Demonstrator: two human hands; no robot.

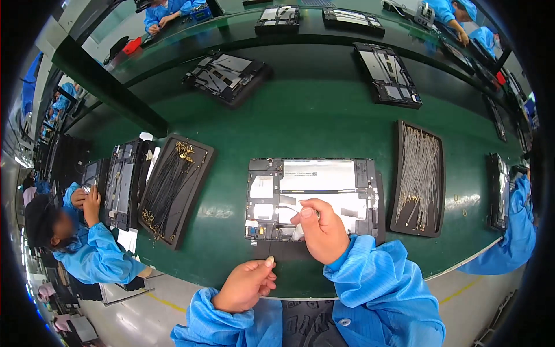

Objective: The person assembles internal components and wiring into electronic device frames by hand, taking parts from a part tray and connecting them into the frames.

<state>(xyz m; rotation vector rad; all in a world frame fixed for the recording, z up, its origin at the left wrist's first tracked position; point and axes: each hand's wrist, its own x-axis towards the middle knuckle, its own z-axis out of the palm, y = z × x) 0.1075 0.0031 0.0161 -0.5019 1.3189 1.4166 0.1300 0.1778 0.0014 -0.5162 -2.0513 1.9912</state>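
An open tablet-like device [318, 173], with a silver battery area and black frame, lies on a dark pad in front of me. My right hand [324, 231] is over its lower middle, thumb and forefinger pinched together. A bit of white shows beneath those fingers; what they hold I cannot make out. Near the device's lower left edge my left hand [245, 285] is closed, thumb against forefinger, at the end of a thin dark cable [270, 248]. The cable reaches up toward the device's lower left corner.
A black tray [199, 185] of dark cables with gold ends lies left, another tray [441, 185] of grey cables right. Further open devices [228, 75] [388, 72] rest toward the back. A co-worker [95, 248] works at the left; a blue sleeve [511, 231] shows at the right.
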